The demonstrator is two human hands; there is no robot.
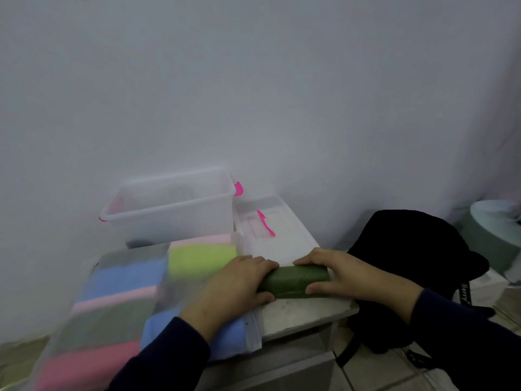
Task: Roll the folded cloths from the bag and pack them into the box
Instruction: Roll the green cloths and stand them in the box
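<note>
A dark green cloth [296, 280] lies rolled into a tight tube on the small table [304, 309]. My left hand [239, 280] grips its left end and my right hand [346, 275] grips its right end. The clear plastic box [172, 210] with pink latches stands at the back of the table against the wall; its inside looks hazy. A translucent bag [112, 300] at the left holds folded cloths in blue, pink, light green and dull green. The picture is blurred.
The box's clear lid [270, 230] with a pink handle lies flat right of the box. A black backpack [408, 266] leans beside the table on the right. A pale round object [496, 230] sits at the far right. Tiled floor shows below.
</note>
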